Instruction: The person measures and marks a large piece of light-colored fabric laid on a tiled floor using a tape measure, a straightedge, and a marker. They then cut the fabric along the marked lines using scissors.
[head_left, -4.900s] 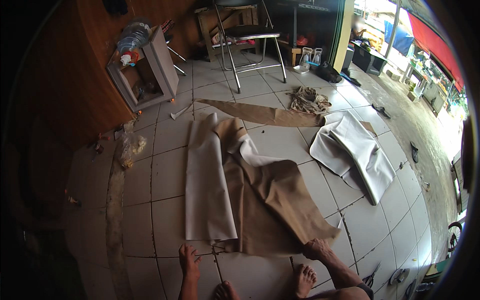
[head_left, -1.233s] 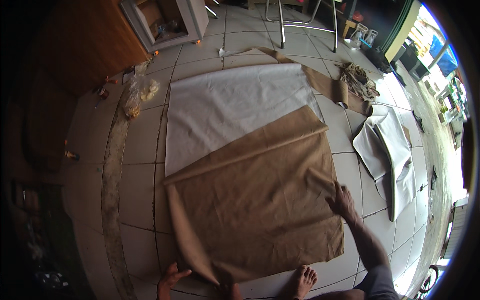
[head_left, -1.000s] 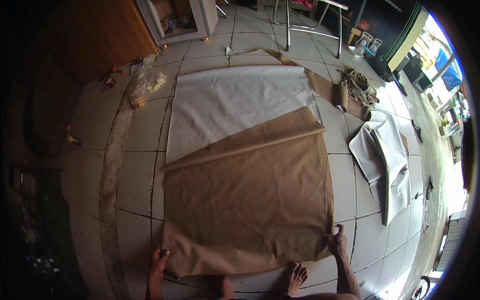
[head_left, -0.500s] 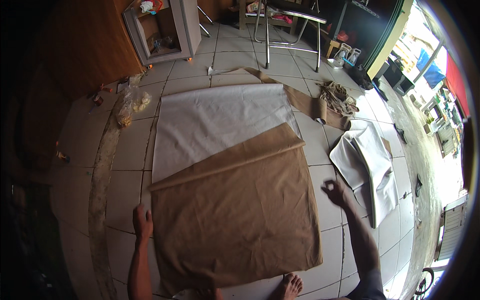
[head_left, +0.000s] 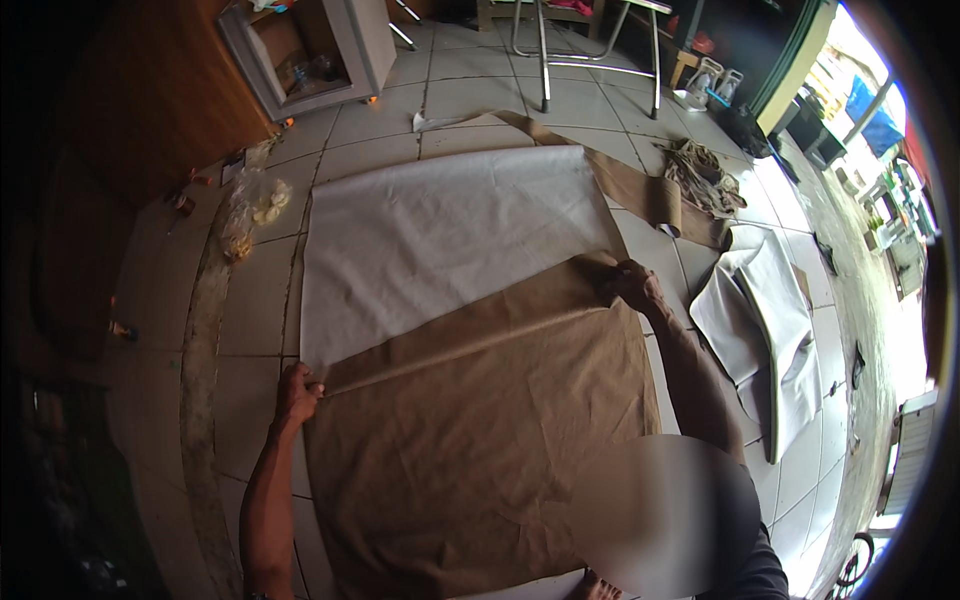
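A large sheet of brown fabric with a whitish underside lies on the floor in front of me. Its brown side is folded over at a slant across the whitish part. My left hand is closed, pinching the fold at its left end. At the fold's right, farther end, my right hand is closed on the fabric, its fingertips partly hidden. Wrinkles run over the brown part. Toward the lower right, a blurred patch hides some of the sheet and my right arm.
Right of the sheet lies a folded white-backed piece. Beyond it are a crumpled rag and a partly rolled brown strip. A clear plastic bag lies at left. A cabinet and a metal-legged chair stand at the back.
Both hands have moved forward onto the fold and closed on its ends; before, they were off the fabric at either side. The view has shifted slightly.
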